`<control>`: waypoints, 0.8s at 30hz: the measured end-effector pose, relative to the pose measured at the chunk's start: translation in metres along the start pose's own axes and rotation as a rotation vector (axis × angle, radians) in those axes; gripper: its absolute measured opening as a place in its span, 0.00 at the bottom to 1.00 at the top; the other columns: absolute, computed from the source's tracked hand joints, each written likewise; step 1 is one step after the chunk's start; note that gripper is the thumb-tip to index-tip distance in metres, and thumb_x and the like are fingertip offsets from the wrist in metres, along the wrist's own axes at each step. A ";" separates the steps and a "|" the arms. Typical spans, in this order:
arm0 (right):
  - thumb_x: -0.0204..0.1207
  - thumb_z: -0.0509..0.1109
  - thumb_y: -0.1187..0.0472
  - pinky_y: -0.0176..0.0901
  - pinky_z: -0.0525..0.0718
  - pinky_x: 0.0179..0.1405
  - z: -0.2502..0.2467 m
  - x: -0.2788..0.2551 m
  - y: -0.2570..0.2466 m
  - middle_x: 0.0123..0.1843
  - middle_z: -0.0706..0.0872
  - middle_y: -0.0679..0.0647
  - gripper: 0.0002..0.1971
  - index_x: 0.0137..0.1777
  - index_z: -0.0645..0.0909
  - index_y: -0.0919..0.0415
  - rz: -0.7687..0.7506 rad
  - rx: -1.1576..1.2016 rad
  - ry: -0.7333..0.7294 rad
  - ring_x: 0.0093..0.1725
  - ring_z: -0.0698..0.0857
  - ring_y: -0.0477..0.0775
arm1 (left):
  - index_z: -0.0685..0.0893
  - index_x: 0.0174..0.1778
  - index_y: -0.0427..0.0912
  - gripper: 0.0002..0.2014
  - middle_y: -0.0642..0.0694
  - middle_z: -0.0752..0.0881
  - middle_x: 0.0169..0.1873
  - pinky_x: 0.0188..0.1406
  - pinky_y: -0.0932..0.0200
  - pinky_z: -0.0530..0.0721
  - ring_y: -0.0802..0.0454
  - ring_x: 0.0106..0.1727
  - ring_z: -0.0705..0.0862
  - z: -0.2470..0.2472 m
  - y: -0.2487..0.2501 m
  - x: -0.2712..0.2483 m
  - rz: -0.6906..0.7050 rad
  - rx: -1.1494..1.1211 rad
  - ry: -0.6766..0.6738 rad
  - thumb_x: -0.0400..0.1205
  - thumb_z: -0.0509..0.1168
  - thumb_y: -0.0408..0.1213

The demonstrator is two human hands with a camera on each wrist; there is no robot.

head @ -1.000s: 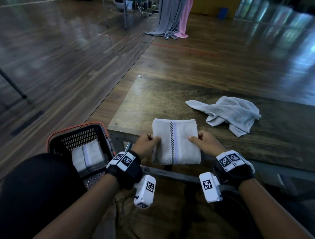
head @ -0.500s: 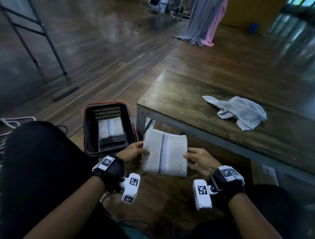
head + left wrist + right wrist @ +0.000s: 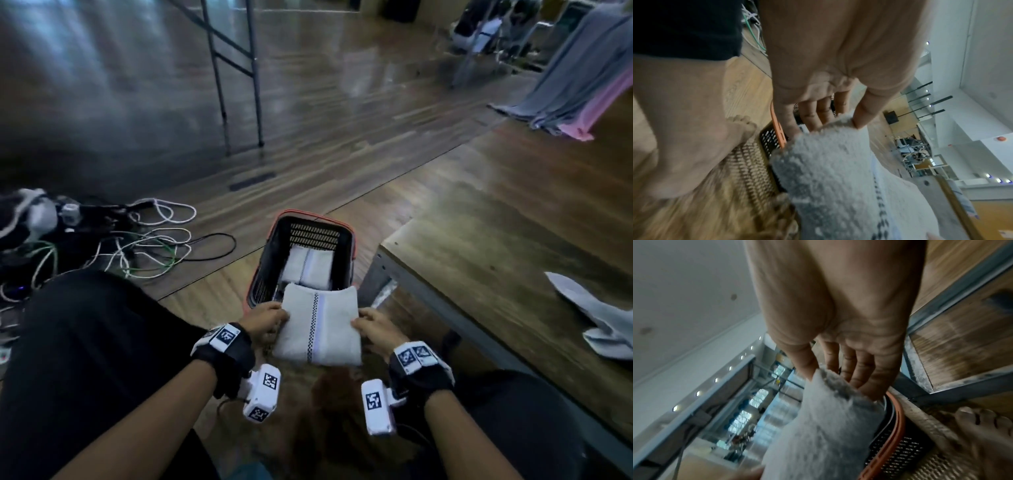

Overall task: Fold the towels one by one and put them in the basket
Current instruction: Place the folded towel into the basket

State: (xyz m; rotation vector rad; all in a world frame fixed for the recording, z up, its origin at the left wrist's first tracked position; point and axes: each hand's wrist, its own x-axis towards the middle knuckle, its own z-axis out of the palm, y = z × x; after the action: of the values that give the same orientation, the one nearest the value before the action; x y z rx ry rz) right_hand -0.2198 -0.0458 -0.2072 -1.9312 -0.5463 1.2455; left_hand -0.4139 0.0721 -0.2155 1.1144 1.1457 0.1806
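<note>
Fingers (image 3: 813,113) of left hand (image 3: 265,317) beneath folded towel's (image 3: 320,327) left edge, thumb on top, pinching. Right hand (image 3: 373,327) likewise clamped on right edge, fingers (image 3: 863,369) under, thumb over. Held level above near rim of black basket (image 3: 265,253), over stacked folded towels (image 3: 310,269) inside. Crumpled towel (image 3: 596,313) on wooden table (image 3: 479,260).

Head view dim, glare on floor (image 3: 308,85), edges warped. My wrist views brighter, motion-blurred, close parts soft.
</note>
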 end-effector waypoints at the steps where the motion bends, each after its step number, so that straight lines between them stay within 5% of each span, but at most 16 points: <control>1: 0.76 0.64 0.66 0.45 0.80 0.42 0.006 0.019 -0.003 0.46 0.86 0.57 0.10 0.56 0.80 0.59 0.004 -0.049 -0.004 0.43 0.83 0.55 | 0.73 0.31 0.45 0.12 0.46 0.69 0.25 0.20 0.70 0.62 0.55 0.21 0.66 -0.005 0.002 0.016 -0.004 0.028 0.023 0.79 0.60 0.28; 7: 0.75 0.60 0.70 0.44 0.78 0.47 0.040 0.148 -0.030 0.53 0.87 0.66 0.12 0.54 0.83 0.69 0.011 -0.149 0.031 0.50 0.84 0.61 | 0.78 0.33 0.39 0.07 0.40 0.78 0.32 0.33 0.58 0.72 0.46 0.34 0.76 -0.026 0.034 0.140 0.011 0.317 0.148 0.75 0.60 0.25; 12: 0.76 0.57 0.70 0.43 0.75 0.53 0.059 0.262 -0.035 0.64 0.83 0.65 0.18 0.64 0.79 0.69 0.084 -0.147 0.215 0.62 0.81 0.64 | 0.82 0.54 0.31 0.13 0.32 0.85 0.55 0.53 0.52 0.80 0.37 0.57 0.83 -0.031 0.047 0.260 0.011 0.497 0.192 0.76 0.59 0.26; 18: 0.76 0.56 0.71 0.39 0.70 0.42 0.057 0.349 -0.022 0.62 0.84 0.67 0.17 0.62 0.79 0.71 0.121 -0.114 0.406 0.60 0.81 0.65 | 0.78 0.63 0.33 0.17 0.34 0.82 0.61 0.54 0.56 0.76 0.36 0.62 0.80 -0.013 0.048 0.358 0.041 0.521 0.236 0.77 0.58 0.27; 24: 0.78 0.56 0.70 0.45 0.75 0.60 0.069 0.370 0.001 0.66 0.80 0.66 0.18 0.67 0.75 0.68 0.087 -0.076 0.499 0.66 0.78 0.66 | 0.72 0.68 0.35 0.20 0.35 0.80 0.64 0.56 0.55 0.75 0.36 0.65 0.78 -0.004 0.031 0.386 0.018 0.514 0.321 0.79 0.58 0.26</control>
State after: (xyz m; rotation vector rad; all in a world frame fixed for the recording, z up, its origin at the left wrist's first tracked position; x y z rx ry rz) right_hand -0.1219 0.2357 -0.4375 -2.2452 -0.2536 0.7532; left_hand -0.2271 0.3309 -0.4350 1.5881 1.5185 0.0800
